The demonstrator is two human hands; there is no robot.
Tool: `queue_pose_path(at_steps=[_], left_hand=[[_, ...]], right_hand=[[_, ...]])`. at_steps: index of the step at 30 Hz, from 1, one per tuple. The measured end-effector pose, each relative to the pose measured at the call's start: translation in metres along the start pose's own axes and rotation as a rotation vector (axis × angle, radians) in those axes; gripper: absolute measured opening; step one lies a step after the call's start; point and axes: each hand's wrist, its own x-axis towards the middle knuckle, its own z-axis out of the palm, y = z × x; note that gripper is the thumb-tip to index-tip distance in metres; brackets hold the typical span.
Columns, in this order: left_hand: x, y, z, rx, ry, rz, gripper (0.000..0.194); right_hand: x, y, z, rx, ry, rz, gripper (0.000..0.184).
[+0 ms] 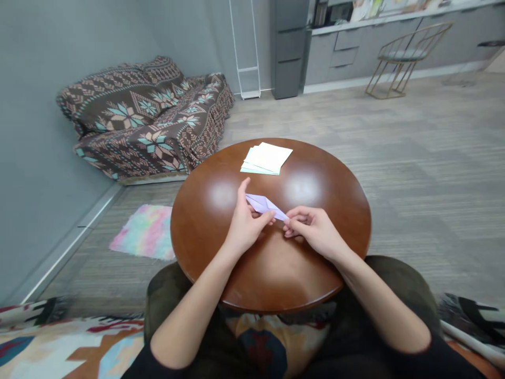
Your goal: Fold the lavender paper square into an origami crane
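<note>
A folded piece of lavender paper [263, 203], long and pointed, is held just above the round table between both hands. My left hand [246, 223] grips its wide left part, thumb pressed on the near side and index finger raised at the far end. At the paper's narrow right tip, my right hand [310, 229] pinches it between thumb and fingers. Parts of the paper's underside and of the left fingers are hidden. Beyond the hands, a small fanned stack of pale square paper sheets [268, 157] lies on the table.
The glossy brown round table [276, 284] stands close over my knees. A sofa [158, 116] under a patterned cover is at the far left, with a pastel fluffy rug [145, 231] on the floor. A wire-backed chair [406, 55] stands by the grey kitchen cabinets [323, 58].
</note>
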Motion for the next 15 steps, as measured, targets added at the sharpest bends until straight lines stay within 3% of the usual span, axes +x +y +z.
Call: queue_pose_path(at_steps=[2, 4, 6, 9, 11, 15], left_hand=[[-0.0009, 0.0015, 0.0043, -0.050, 0.031, 0.017, 0.124], [-0.0014, 0.0028, 0.0079, -0.084, 0.048, 0.016, 0.124], [-0.0019, 0.0032, 0.0100, -0.088, 0.019, -0.022, 0.099], [-0.0031, 0.0025, 0.0104, -0.015, -0.078, -0.081, 0.036], [-0.0037, 0.0013, 0.0094, 0.032, -0.111, -0.074, 0.026], [-0.0040, -0.0028, 0.0073, 0.048, -0.122, -0.070, 0.025]], right_hand=[[-0.0002, 0.0013, 0.0013, -0.004, -0.019, 0.007, 0.026], [-0.0009, 0.0021, 0.0029, 0.003, -0.034, 0.023, 0.028], [-0.0018, 0.0021, 0.0043, 0.016, -0.049, 0.029, 0.029], [-0.0030, 0.0013, 0.0052, 0.014, -0.066, 0.011, 0.028], [-0.0033, 0.0008, 0.0049, 0.002, -0.076, -0.002, 0.028], [-0.0029, 0.0006, 0.0036, 0.003, -0.094, -0.018, 0.025]])
